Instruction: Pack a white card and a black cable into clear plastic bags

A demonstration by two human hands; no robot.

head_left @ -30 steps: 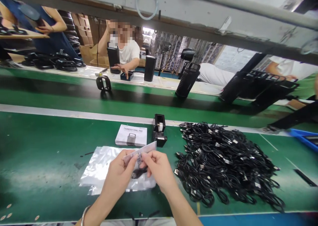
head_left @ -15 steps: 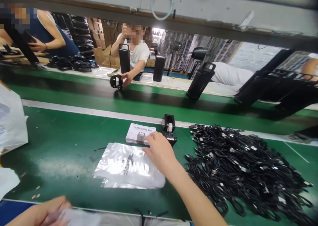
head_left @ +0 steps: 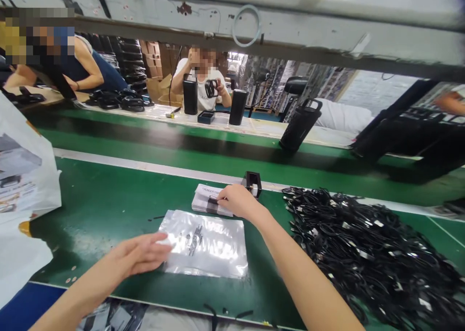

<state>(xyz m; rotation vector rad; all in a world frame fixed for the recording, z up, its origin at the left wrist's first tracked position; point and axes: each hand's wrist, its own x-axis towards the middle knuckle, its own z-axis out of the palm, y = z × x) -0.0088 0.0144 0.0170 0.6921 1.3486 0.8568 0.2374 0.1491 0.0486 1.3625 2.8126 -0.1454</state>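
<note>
My right hand point(head_left: 238, 200) reaches over a small stack of printed booklets point(head_left: 203, 204), its fingers closed on the top booklet, which looks slightly bent. Just behind that hand is a black tape dispenser point(head_left: 253, 183), partly hidden. My left hand point(head_left: 147, 254) lies at the left edge of a pile of clear plastic bags point(head_left: 214, 248), fingers stretched out. Something white shows at its fingertips; I cannot tell what it is. The bags lie flat in front of the booklets and carry dark print.
A big heap of black cables point(head_left: 366, 253) covers the right side of the green table. A white printed bag point(head_left: 32, 176) stands at the left. Across the belt, a person point(head_left: 212, 86) handles a black part. A black speaker point(head_left: 300, 125) stands tilted on the belt.
My left hand has come up from the lower left edge to the bags, without the plastic bag it held. My right hand's fingers have closed on the booklet. The person opposite has raised the black part.
</note>
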